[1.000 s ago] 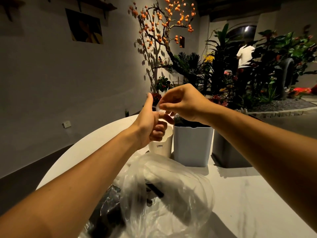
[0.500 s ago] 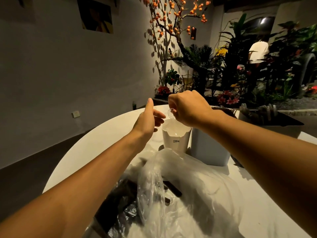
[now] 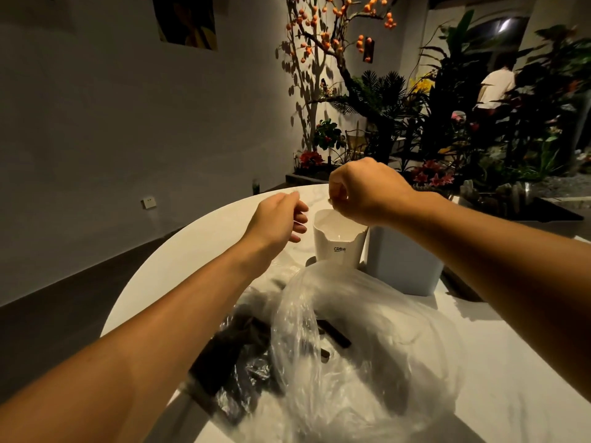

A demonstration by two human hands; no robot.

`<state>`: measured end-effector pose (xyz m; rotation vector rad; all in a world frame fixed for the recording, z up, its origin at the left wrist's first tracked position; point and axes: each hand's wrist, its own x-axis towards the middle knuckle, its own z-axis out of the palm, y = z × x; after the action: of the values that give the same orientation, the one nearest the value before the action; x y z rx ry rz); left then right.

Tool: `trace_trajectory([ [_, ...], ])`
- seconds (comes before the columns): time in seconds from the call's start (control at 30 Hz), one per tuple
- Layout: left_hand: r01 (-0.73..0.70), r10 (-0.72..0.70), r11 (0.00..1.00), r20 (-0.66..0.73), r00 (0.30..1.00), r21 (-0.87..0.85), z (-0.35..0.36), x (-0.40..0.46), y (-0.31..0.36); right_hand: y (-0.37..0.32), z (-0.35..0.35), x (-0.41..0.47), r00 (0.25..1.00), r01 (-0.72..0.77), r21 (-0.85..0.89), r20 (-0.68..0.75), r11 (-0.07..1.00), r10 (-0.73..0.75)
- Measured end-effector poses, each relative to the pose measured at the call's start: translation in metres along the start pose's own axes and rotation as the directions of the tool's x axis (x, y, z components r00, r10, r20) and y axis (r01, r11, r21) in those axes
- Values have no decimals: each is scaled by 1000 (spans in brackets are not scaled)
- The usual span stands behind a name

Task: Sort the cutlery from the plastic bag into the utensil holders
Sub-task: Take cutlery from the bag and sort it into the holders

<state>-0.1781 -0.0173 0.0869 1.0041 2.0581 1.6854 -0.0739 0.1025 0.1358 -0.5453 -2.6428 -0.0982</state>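
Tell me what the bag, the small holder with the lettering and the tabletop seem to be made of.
Bag: thin clear plastic film, glossy, crinkled, with dark items showing through.
Small holder: looks like smooth white moulded plastic, semi-gloss, with printed lettering; glazed ceramic cannot be ruled out.
Tabletop: white with faint grey veining, so marble or a marble-look surface.

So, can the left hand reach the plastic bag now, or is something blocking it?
Probably yes: the left hand holds nothing, and the plastic bag lies uncovered just below its forearm.
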Motion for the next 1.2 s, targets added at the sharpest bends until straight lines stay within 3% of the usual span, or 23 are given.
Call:
trace_trajectory([
  [0.1, -71, 71, 997, 68, 995, -4, -2, -22, 8, -7, -16, -19, 990, -30, 264, 139, 964, -7],
  [0.2, -122, 109, 991, 187, 976, 61, -2, -48, 13, -11, -30, -39, 943, -114, 334, 333, 936, -4],
  [0.3, -100, 16, 974, 379, 925, 202, -1, -71, 12, -15, -34, -61, 756, -255, 280, 655, 925, 11],
  [0.37, -129, -74, 924, 498, 864, 360, 3, -86, 5, -20, -25, -75, 641, -317, 256, 768, 914, 7],
  [0.47, -259, -188, 737, 557, 809, 624, 7, -103, -13, -33, 2, -93, 597, -308, 251, 802, 918, -19],
  [0.53, -398, -126, 487, 514, 848, 777, 2, -108, -23, -43, 20, -101, 596, -299, 252, 803, 920, -26],
  [0.6, -487, 0, 287, 508, 861, 825, -8, -112, -25, -49, 33, -105, 657, -190, 218, 753, 957, -41],
  [0.67, -498, 36, 164, 499, 866, 851, -19, -116, -21, -53, 34, -109, 726, 7, 120, 682, 993, -88],
  [0.73, -490, 56, 79, 487, 871, 868, -28, -118, -17, -59, 30, -112, 744, 102, 80, 655, 992, -129],
  [0.87, -487, 28, 33, 486, 874, 873, -42, -126, -17, -78, 29, -114, 782, 111, 121, 602, 986, -162],
  [1.0, -459, -121, 130, 473, 873, 879, -52, -140, -16, -103, 44, -123, 817, 117, 171, 543, 978, -193],
  [1.1, -447, -202, 86, 455, 867, 890, -61, -144, -22, -117, 56, -132, 789, 99, 160, 588, 982, -176],
  [1.2, -413, -268, 66, 415, 870, 908, -71, -145, -33, -121, 57, -138, 807, 119, 124, 566, 985, -169],
])
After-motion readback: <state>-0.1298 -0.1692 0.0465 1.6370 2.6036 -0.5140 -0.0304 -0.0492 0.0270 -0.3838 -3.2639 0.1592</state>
